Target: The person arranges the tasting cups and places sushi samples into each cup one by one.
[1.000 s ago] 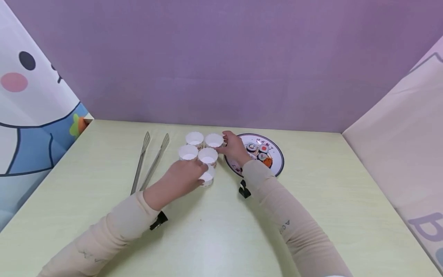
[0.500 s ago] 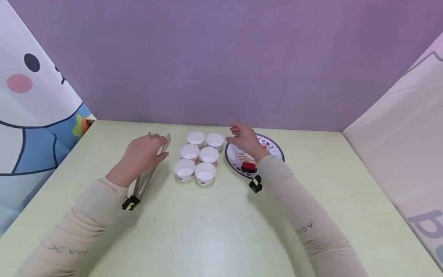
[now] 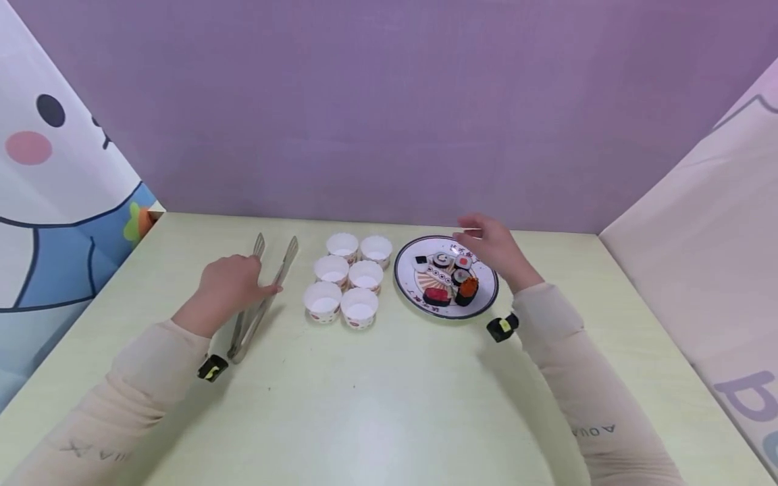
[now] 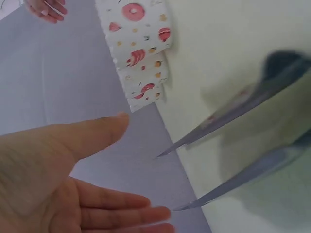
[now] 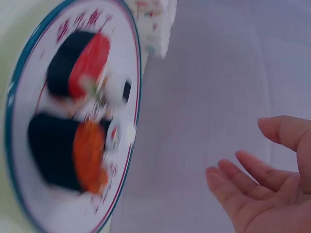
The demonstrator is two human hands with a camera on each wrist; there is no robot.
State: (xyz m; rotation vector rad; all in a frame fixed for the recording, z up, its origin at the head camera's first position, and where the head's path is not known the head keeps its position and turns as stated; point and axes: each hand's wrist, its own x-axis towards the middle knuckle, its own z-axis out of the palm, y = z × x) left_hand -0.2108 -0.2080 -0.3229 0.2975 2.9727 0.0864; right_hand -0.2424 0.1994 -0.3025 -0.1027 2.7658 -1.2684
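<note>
My left hand (image 3: 227, 290) hovers over metal tongs (image 3: 258, 317), which lie on the table with their arms spread. In the left wrist view its thumb and fingers are straight and apart, with nothing between them, and the tongs (image 4: 243, 179) show beyond the fingertips. My right hand (image 3: 495, 250) is raised over the right rim of a round plate (image 3: 413, 300), fingers loosely bent and holding nothing. Several sushi pieces sit on the plate, among them a red-topped one (image 3: 436, 296) and an orange-topped one (image 3: 467, 291). Between the hands stand white paper cups (image 3: 359, 308) in two columns.
The pale table (image 3: 389, 405) meets a purple backdrop (image 3: 389, 121) behind the cups and plate. A cartoon-printed cloth (image 3: 61, 223) hangs on the left, and a pale printed cloth (image 3: 717, 270) on the right.
My left hand has left the front cups and moved left over the tongs. My right hand has drawn away from the back cup to the plate's right side, uncovering the sushi.
</note>
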